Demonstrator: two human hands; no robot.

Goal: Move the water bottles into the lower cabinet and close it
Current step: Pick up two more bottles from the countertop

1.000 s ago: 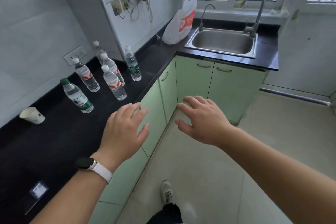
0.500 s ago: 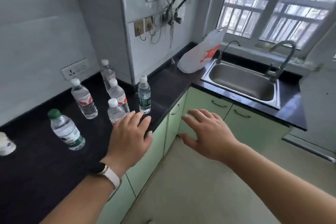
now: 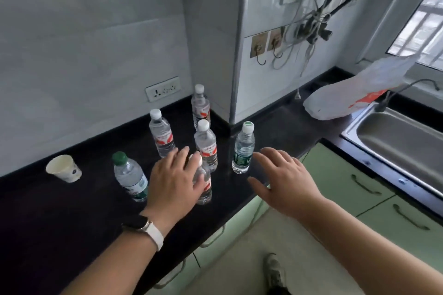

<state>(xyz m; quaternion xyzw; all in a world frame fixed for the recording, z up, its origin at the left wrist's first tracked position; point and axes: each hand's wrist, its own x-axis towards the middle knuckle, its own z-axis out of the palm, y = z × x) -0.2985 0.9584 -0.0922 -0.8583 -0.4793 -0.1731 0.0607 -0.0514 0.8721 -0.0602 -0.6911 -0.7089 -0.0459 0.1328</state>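
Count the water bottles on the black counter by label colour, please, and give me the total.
Red-label bottles: 4, one partly behind the left hand
Green-label bottles: 2
Total: 6

Six water bottles [image 3: 206,146] are standing clustered on the countertop [image 3: 60,223], with the farthest bottle [image 3: 200,105] sitting by the wall corner, the leftmost bottle [image 3: 130,177] standing just right of a paper cup [image 3: 63,168], and the rightmost bottle [image 3: 243,151] standing apart from the rest. The left hand [image 3: 175,182] is hovering in front of the nearest bottle [image 3: 205,187], partly covering it, while the right hand [image 3: 285,179] is hovering just near-right of the rightmost bottle. At far right a plastic bag [image 3: 354,96] is lying just left of the sink [image 3: 402,143], and cabinet doors [image 3: 335,175] are running below the counter edge.
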